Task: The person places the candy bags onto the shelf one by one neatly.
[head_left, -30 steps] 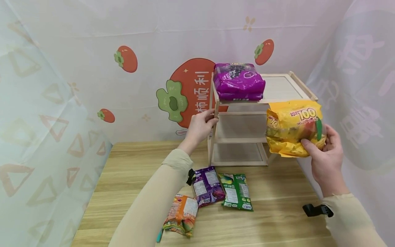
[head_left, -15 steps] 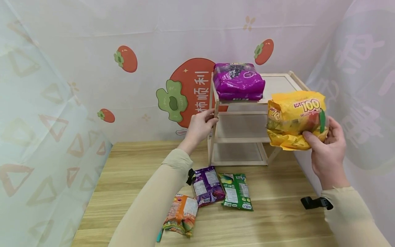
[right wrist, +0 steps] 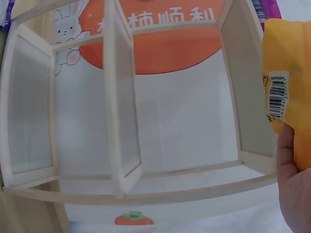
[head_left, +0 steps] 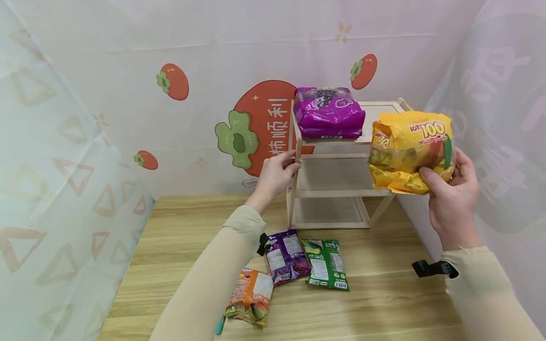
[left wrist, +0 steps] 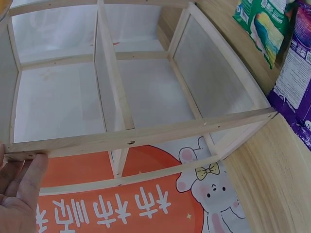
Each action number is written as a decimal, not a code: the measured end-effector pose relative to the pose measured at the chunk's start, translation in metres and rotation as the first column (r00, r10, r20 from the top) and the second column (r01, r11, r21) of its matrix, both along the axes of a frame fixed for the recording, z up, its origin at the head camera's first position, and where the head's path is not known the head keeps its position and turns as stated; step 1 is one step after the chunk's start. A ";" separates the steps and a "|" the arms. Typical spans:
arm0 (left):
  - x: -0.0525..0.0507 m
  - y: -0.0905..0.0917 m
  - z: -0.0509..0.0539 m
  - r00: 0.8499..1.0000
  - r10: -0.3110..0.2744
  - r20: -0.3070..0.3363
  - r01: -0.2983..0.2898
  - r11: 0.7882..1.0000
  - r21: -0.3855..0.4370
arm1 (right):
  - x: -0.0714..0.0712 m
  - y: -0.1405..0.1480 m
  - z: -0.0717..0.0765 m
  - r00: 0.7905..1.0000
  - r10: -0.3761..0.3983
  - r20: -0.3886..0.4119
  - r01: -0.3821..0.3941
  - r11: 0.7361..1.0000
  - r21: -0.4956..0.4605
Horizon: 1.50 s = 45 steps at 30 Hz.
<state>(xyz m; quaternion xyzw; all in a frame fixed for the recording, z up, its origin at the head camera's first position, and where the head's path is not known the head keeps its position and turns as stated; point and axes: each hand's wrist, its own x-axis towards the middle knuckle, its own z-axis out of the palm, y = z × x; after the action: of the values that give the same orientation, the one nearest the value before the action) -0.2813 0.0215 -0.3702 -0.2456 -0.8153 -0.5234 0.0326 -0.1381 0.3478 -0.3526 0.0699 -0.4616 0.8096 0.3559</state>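
Note:
My right hand (head_left: 455, 201) holds a yellow bag of mango gummies (head_left: 407, 154) in the air, its thumb across the front. The bag is at the right front of a three-tier wooden shelf (head_left: 332, 193), apart from it in the head view. My left hand (head_left: 275, 177) grips the shelf's left front post (left wrist: 165, 133) between thumb and fingers. On the top tier, at the left, lies a magenta bag of gummies (head_left: 329, 113). In the right wrist view the yellow bag (right wrist: 296, 58) shows a barcode; most of the fingers behind it are hidden.
On the wooden table (head_left: 183, 237) before the shelf lie a purple snack bag (head_left: 287, 258), a green snack bag (head_left: 326, 265) and an orange snack bag (head_left: 251, 296). A teal object (head_left: 220, 326) pokes out beside the orange one. Printed cloth walls (head_left: 106, 94) enclose the table.
My right hand has raised the yellow bag from beside the middle tier to about the top tier's height. My left hand has stayed on the post.

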 end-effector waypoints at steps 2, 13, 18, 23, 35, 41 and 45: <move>0.000 0.000 0.000 1.000 -0.001 -0.005 0.001 1.000 -0.003 | -0.002 -0.001 0.004 1.000 0.004 0.021 -0.003 1.000 -0.008; -0.001 0.000 -0.001 1.000 -0.003 -0.015 0.002 1.000 -0.003 | -0.014 -0.008 0.029 0.989 0.014 0.149 -0.003 0.997 -0.077; -0.001 0.000 0.000 1.000 -0.003 -0.007 0.003 1.000 0.002 | -0.013 -0.007 0.036 0.979 0.013 0.205 0.005 0.996 -0.085; -0.001 0.000 0.000 1.000 0.003 -0.023 -0.003 1.000 -0.009 | -0.013 -0.008 0.042 0.963 -0.016 0.269 0.031 0.998 -0.052; 0.000 0.000 0.000 1.000 0.012 -0.022 -0.012 1.000 -0.024 | -0.009 -0.012 0.044 0.965 0.065 0.255 -0.032 0.991 -0.132; -0.001 0.000 0.000 0.999 0.016 -0.031 -0.017 1.000 -0.024 | -0.010 -0.014 0.045 0.975 0.145 0.168 -0.101 0.963 -0.248; -0.002 0.000 -0.001 0.999 0.011 -0.030 -0.011 1.000 -0.019 | -0.012 -0.017 0.044 0.984 0.167 0.053 -0.144 0.942 -0.303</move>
<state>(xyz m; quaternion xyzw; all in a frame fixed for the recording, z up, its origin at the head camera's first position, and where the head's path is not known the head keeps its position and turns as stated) -0.2833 0.0218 -0.3714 -0.2492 -0.8209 -0.5118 0.0453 -0.1496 0.3307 -0.3081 0.0199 -0.3411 0.8975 0.2790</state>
